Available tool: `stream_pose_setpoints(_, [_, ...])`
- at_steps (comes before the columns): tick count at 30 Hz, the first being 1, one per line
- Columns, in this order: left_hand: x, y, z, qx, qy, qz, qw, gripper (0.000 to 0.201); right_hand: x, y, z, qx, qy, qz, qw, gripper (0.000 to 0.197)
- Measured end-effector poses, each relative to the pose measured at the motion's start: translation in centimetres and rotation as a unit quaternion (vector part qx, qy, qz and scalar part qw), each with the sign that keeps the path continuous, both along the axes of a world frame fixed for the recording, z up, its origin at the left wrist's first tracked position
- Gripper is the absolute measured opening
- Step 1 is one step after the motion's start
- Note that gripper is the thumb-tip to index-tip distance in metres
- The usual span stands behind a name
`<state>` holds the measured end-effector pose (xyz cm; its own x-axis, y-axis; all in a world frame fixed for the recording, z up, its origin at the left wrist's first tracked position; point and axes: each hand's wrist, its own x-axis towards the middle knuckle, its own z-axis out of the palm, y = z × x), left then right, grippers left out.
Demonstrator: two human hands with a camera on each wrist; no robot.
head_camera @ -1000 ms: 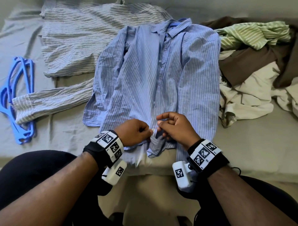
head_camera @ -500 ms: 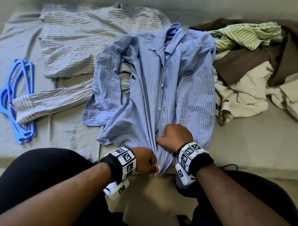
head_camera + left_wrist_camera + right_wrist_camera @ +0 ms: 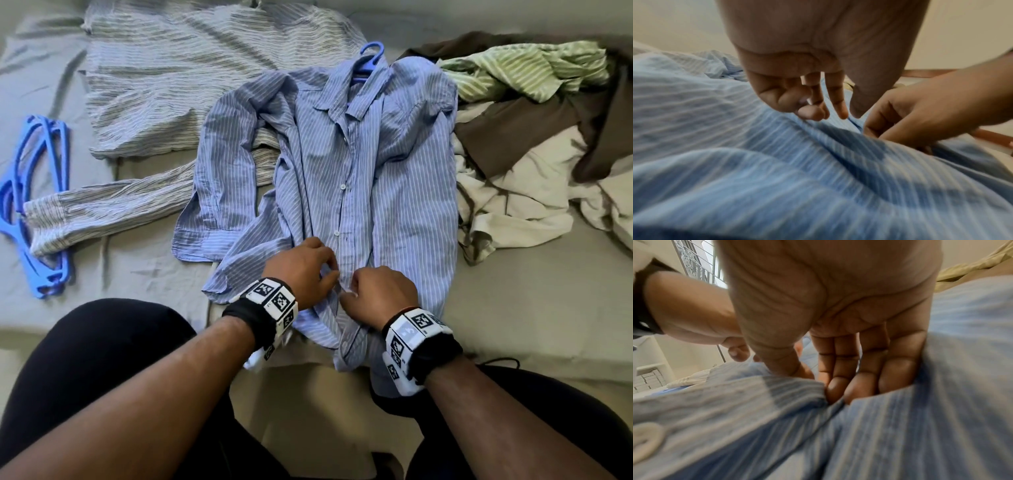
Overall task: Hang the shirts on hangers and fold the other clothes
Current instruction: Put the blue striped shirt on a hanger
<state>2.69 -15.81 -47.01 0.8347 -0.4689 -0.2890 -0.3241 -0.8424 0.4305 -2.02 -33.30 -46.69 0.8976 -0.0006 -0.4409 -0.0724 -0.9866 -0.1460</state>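
The bed (image 3: 513,291), covered in grey-beige sheeting, fills the head view from edge to edge; across its upper left lies a grey striped shirt (image 3: 191,85), spread flat with one sleeve stretched toward the left edge; at the upper right sits a pile of clothes (image 3: 534,123) in green stripes, brown and cream. The blue striped shirt (image 3: 376,178) lies in the centre of the frame, front up, collar toward the top, its hem hanging over the near edge of the bed; a blue hanger (image 3: 368,58) sits inside it, the hook showing above the collar. Spare blue hangers (image 3: 30,212) are stacked at the left edge, partly under the grey cuff.

Both forearms reach in from the bottom of the frame and meet at the lower front opening of the blue shirt, knuckles up, wrists bent down; each wrist carries a black band with white marker blocks. The left hand (image 3: 301,270) sits just left of the button line; its grip is a narrow pinch, forefinger and thumb closed on a fold of the cloth, the other fingers curled beside them, as the left wrist view shows. The right hand (image 3: 378,294) lies just beside it, nearly touching; its thumb and fingers are bent down and gather the other front edge, fingertips (image 3: 835,389) tucked into the fold.
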Motion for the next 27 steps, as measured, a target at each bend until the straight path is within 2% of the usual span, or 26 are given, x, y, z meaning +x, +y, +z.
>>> stream_pose_setpoints(4, [-0.1,-0.3,-0.8,0.112,0.032,0.043,0.992,0.028,-0.5,0.2,0.3,0.0,0.019,0.02,1.0,0.042])
stream_pose_setpoints(9, [-0.4,-0.8,-1.0,0.125,0.057,0.077,0.988,0.03,-0.5,0.3,0.8,-0.023,-0.006,0.045,0.999,0.021])
stream_pose_setpoints(12, [-0.3,-0.8,-0.9,0.138,0.058,0.082,0.985,0.029,-0.1,-0.5,1.5,0.007,-0.005,0.005,1.0,0.021])
stream_pose_setpoints(16, [0.1,-0.1,-0.8,0.163,0.05,0.073,0.983,0.037,0.7,-2.2,2.1,0.114,0.019,-0.072,0.991,0.015])
stream_pose_setpoints(21, [0.5,0.6,-0.6,0.072,0.107,0.061,0.99,0.03,1.5,-3.3,2.5,0.228,0.011,-0.147,0.962,0.031])
stream_pose_setpoints(24, [0.9,0.2,0.3,-0.065,0.123,0.075,0.987,0.028,1.7,-3.5,2.3,0.269,-0.002,-0.176,0.947,0.032])
stream_pose_setpoints(27, [1.6,-0.3,1.5,-0.188,0.16,0.111,0.963,0.019,1.7,-3.4,2.5,0.274,-0.04,-0.175,0.945,0.026])
